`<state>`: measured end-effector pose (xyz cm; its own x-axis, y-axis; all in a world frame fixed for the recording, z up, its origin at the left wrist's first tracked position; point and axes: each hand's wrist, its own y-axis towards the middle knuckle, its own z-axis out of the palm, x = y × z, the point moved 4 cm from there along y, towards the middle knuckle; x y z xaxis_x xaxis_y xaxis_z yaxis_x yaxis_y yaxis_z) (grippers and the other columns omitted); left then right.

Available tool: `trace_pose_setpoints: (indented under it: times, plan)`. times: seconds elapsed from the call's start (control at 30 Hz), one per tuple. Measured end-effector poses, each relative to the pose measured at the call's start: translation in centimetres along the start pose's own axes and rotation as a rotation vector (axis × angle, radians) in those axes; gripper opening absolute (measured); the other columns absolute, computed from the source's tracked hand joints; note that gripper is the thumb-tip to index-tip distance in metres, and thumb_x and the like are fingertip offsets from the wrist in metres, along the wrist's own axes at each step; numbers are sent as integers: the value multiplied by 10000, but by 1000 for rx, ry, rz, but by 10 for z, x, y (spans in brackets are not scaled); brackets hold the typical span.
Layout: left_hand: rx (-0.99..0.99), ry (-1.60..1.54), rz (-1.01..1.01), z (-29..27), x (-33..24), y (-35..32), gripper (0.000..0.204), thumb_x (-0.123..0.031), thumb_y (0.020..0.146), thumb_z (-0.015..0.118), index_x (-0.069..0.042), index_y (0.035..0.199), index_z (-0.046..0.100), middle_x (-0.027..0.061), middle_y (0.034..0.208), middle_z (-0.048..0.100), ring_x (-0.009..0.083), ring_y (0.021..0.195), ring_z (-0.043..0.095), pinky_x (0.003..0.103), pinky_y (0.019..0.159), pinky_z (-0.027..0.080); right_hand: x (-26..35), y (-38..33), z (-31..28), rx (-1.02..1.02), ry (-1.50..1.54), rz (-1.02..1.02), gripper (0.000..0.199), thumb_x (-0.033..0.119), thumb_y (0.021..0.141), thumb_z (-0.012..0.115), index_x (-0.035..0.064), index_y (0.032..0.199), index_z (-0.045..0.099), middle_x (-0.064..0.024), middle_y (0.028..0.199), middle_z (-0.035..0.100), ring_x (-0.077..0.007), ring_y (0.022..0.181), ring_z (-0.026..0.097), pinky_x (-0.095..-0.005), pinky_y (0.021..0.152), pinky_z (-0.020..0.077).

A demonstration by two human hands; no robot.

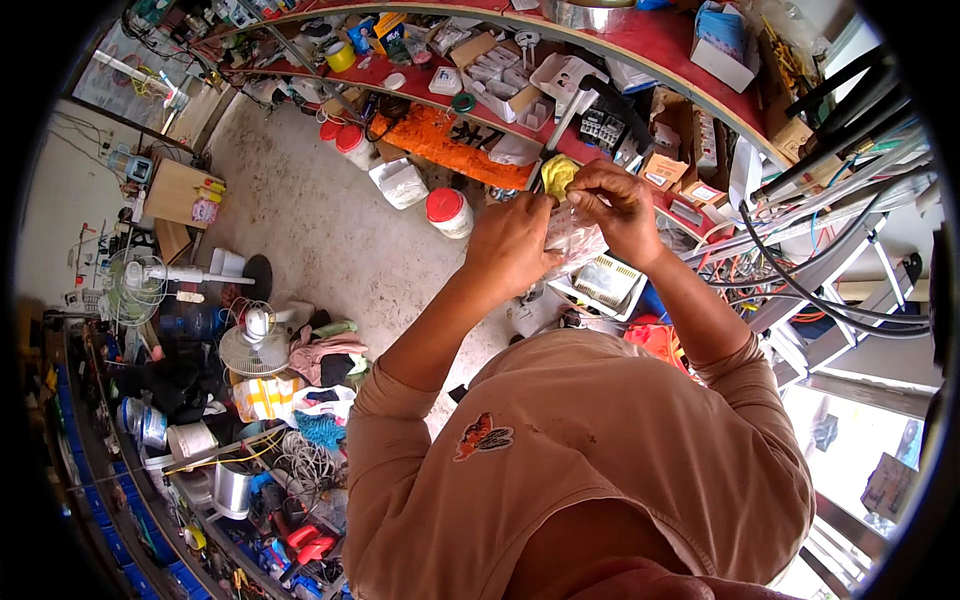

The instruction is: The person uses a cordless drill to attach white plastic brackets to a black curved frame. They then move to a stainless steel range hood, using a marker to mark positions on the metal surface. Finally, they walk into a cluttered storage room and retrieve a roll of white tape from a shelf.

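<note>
A clear, crumpled plastic bag [578, 240] hangs between my two hands, in front of my chest. My left hand [510, 238] grips it from the left, fingers curled around its upper edge. Pinched at the top of the bag, the thumb and fingers of my right hand [620, 208] are closed. What the bag contains is too unclear to make out. Just beyond my fingertips shows a crumpled yellow thing [558, 174]; whether it touches them I cannot tell.
A red-topped workbench [655, 40] crowded with boxes curves across the far side. White tubs with red lids [447, 211] stand on the concrete floor [300, 190]. Below my hands is a cream plastic basket [603, 284]. Cables [850, 290] hang at right; a fan [255, 345] stands left.
</note>
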<state>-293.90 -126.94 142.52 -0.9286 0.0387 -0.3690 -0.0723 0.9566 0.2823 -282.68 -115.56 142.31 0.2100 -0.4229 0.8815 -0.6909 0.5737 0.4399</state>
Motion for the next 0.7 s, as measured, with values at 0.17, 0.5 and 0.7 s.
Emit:
trace_pose_setpoints:
  times: [0.17, 0.5, 0.7]
  plan:
    - [198, 15, -72, 12, 1, -5, 499, -110, 677, 748, -41, 1113, 515, 169, 1057, 561, 369, 1000, 557, 438, 843, 457, -10, -8, -6, 90, 7, 100, 89, -1, 858, 656, -49, 926, 625, -65, 900, 585, -134, 843, 568, -259, 761, 475]
    - [-157, 202, 298, 15, -7, -16, 313, -42, 765, 584, -113, 1068, 618, 107, 1128, 510, 301, 1040, 524, 503, 954, 370, 6, 1, -8, 599, -422, 273, 248, 240, 817, 721, 15, 907, 667, -136, 907, 671, -239, 821, 651, -341, 695, 507]
    - [-182, 160, 295, 12, -6, -21, 319, -59, 767, 587, -114, 1079, 625, 103, 1114, 517, 284, 1047, 532, 505, 972, 373, 1, -6, -8, 423, -628, 137, 88, 77, 756, 667, 13, 811, 643, -129, 733, 645, -252, 634, 645, -349, 580, 503]
